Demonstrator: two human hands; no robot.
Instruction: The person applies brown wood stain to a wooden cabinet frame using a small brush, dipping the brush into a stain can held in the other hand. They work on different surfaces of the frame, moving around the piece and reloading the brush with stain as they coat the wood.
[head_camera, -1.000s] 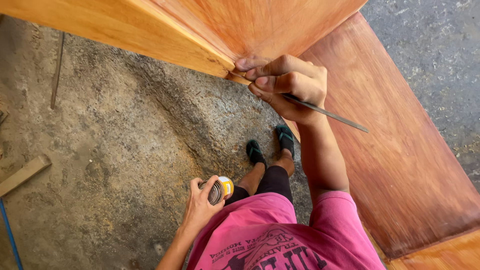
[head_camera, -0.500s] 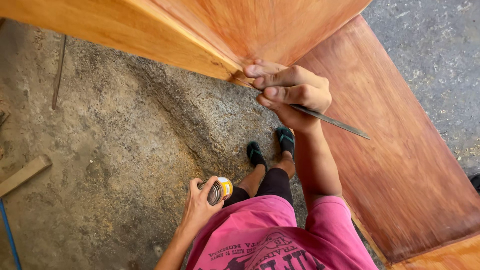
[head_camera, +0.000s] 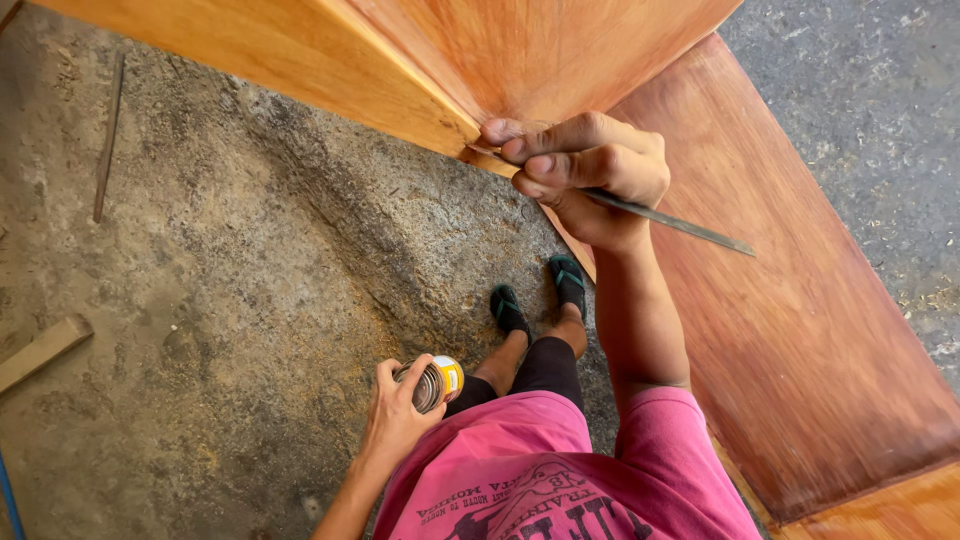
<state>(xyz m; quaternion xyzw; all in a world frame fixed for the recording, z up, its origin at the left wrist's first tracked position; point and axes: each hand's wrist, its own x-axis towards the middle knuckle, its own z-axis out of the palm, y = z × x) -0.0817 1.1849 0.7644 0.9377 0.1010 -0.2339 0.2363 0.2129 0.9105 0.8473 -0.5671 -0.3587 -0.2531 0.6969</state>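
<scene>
Reddish-brown varnished wooden panels (head_camera: 800, 330) meet at an inner corner, and there we press our right hand (head_camera: 585, 170), its fingers curled tight around a thin flat grey metal blade (head_camera: 670, 220) whose free end juts out to the right over the panel. Our left hand (head_camera: 395, 415) hangs low and well apart from it, wrapped around a small round tin with a yellow band (head_camera: 435, 383), just beside our pink shirt (head_camera: 560, 470) above the gritty concrete floor (head_camera: 220, 280).
</scene>
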